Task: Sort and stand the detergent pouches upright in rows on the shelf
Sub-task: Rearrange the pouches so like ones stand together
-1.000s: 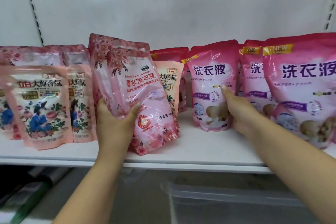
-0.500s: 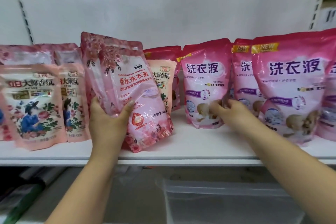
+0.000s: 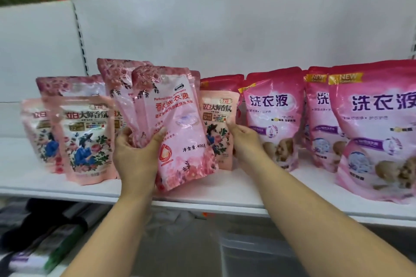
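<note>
My left hand grips a stack of light pink rose-print pouches, tilted, their lower corner on the white shelf. My right hand reaches the right edge of a small peach floral pouch standing behind the held stack; its fingers touch that edge, the grip itself is unclear. Left of my hand stand more peach floral pouches. To the right stand magenta pouches, with a larger one at the far right.
A white back panel rises behind the pouches. Below the shelf sit a clear plastic bin and dark packaged goods at lower left. Bare shelf surface shows along the front edge.
My right hand left the magenta pouch and moved left to the small peach pouch. The view tilted up. My left hand kept its hold on the rose-print stack.
</note>
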Demonstrator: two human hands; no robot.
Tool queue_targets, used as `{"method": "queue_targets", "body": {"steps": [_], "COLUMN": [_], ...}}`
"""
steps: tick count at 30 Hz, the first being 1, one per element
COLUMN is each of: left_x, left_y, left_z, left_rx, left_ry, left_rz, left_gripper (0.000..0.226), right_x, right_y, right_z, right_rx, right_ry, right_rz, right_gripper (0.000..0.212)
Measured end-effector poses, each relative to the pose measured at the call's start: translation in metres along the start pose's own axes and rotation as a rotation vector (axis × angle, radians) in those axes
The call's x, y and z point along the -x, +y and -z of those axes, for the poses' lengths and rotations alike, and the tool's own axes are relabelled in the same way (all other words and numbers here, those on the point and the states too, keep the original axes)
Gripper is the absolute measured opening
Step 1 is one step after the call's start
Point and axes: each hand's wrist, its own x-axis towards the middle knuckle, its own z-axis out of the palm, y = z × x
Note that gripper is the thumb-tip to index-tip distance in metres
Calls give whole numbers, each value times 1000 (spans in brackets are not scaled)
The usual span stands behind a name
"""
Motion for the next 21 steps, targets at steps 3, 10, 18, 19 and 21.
{"method": "queue_targets", "body": {"steps": [3,10,18,19,21], "left_x": [-5,3,15,21,30], "left_y": [3,4,-3,-3,-4], "left_z": [-2,-7,7,9,11], "left_rx": [-92,-284,-359,-377,-398], "left_ry": [-17,-183,-186,-157,-143], "left_rz": [-38,-30,-198,-256,-324], "left_gripper": [56,87,89,89,84], "right_x": [4,15,12,12,13], "right_y": [-5,3,-3,-3,-5], "right_z": [5,14,17,18,18], "right_rx": [-71,-87,-159,-140,-216], "right_ry": [134,386,443,471,484], "right_rz": [86,408,398,447,476], "right_gripper": [47,37,36,37,37]}}
